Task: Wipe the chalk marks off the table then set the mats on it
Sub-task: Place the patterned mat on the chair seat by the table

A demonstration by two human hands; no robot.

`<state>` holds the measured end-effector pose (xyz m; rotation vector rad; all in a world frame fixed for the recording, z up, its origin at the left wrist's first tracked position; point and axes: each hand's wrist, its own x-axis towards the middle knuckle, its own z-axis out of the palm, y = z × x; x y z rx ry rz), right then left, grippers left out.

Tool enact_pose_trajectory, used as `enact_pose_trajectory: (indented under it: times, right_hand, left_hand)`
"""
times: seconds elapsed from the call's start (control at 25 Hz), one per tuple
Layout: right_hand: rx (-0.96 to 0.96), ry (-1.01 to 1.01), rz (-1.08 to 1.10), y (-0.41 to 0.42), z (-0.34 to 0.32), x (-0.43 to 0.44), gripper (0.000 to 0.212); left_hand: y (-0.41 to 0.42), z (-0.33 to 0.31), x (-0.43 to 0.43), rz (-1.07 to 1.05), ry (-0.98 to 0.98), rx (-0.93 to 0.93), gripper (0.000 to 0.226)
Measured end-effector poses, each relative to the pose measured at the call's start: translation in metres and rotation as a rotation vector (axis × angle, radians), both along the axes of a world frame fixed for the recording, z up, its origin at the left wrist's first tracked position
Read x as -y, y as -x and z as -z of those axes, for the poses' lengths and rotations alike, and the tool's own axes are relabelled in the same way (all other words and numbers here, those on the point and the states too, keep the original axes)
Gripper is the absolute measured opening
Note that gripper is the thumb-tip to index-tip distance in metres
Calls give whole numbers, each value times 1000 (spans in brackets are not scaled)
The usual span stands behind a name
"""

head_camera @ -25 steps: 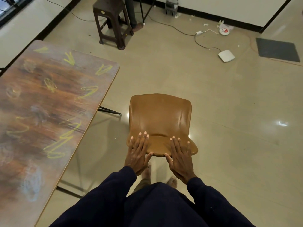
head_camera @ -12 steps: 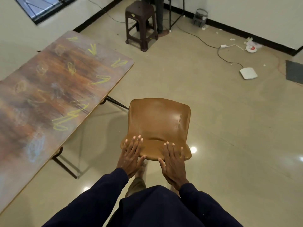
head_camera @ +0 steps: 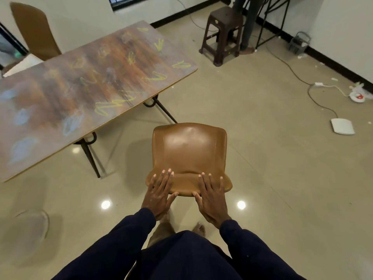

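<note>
A brown wooden table (head_camera: 60, 102) fills the upper left, covered with yellow chalk marks (head_camera: 110, 105) near its right edge and pale blue chalk marks (head_camera: 70, 124) toward its near side. In front of me stands a tan chair (head_camera: 188, 150), seen from above. My left hand (head_camera: 159, 194) and my right hand (head_camera: 211, 197) both lie flat with straight fingers on the top edge of the chair's back, thumbs tucked under it. No mats or cloth show in view.
A second tan chair (head_camera: 34, 29) stands behind the table at the far left. A dark plastic stool (head_camera: 222, 33) and a person's leg (head_camera: 249, 23) are at the back. Cables (head_camera: 321, 102) and a white flat device (head_camera: 342, 126) lie on the floor at right.
The view has swung so the table sits further left and back, showing more of it and the second chair. Both hands stay flat on the chair back.
</note>
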<state>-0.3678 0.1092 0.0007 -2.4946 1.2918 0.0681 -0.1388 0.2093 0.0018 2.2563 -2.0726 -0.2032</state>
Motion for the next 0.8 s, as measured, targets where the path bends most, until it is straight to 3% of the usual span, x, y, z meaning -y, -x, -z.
enact_pose_trajectory:
  times: [0.52,0.8]
  right_hand:
    - [27,102,-199,57,-8,-17,70]
    - [58,121,-381,84,2,1,68]
  left_hand:
    - [81,-3,-60,-215,-25,-120,75]
    - [128,2,-69,-369,60,-75,77]
